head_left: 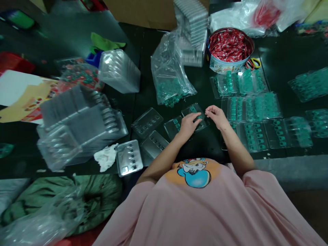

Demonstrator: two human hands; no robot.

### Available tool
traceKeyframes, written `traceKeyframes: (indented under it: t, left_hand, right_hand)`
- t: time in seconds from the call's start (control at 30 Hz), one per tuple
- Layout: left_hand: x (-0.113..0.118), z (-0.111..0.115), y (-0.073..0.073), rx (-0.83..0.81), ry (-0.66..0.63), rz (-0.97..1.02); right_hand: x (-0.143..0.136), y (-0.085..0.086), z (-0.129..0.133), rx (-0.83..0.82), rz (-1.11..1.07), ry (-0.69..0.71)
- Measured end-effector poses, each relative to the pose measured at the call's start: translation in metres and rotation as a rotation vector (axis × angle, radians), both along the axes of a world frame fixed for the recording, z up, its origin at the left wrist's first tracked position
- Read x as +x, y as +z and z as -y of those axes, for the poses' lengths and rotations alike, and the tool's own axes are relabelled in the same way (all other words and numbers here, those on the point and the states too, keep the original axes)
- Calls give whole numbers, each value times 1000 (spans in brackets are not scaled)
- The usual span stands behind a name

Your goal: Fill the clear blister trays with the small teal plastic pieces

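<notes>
A clear plastic blister tray [194,108] with small green plastic pieces in it lies on the dark table in front of me. My left hand [188,125] rests over this tray, fingers stretched out and thumb apart. Just right of the tray is my right hand [216,116], its fingertips pinched together; whatever they hold is too small to make out. Partly under my left hand lies another tray [169,128] with green pieces. Further left are trays with nothing green in them [147,122]. A clear bag [169,82] of loose green pieces lies beyond my hands.
Several filled trays [253,107] lie in rows at the right. Stacked clear trays [77,119] stand at the left, with another stack [119,71] behind. A round tin [228,66] of red packets and scissors [253,63] are at the back. Crumpled white paper [105,158] lies near the front edge.
</notes>
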State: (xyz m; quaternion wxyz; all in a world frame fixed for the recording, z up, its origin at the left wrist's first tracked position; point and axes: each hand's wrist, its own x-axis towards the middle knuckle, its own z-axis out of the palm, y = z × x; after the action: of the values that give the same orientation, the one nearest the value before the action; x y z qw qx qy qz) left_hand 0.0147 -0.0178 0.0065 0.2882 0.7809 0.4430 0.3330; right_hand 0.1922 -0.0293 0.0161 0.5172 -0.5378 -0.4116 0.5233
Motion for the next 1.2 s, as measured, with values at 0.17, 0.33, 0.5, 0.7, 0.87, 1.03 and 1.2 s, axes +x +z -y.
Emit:
traceKeyframes:
  t: [0.17, 0.33, 0.5, 0.7, 0.87, 1.03, 1.2]
  left_hand:
    - [2, 2, -23, 79, -81, -246]
    - [-1, -2, -33, 189, -118, -288]
    - [-4, 0, -38, 136, -93, -244]
    - [-5, 0, -36, 21, -67, -200]
    - [0, 0, -28, -51, -25, -262]
    - [-6, 4, -17, -118, -25, -172]
    - [-35, 7, -8, -147, 85, -36]
  right_hand:
    - [3, -7, 2, -2, 52, 14]
    - [2, -8, 1, 6, 67, 18]
    - [1, -6, -1, 9, 68, 24]
    - [-1, -6, -6, 25, 116, 32]
    - [-19, -3, -33, 114, 299, 122]
    - [-66, -3, -87, 223, 683, 326]
    - [-120, -8, -122, 292, 1113, 551]
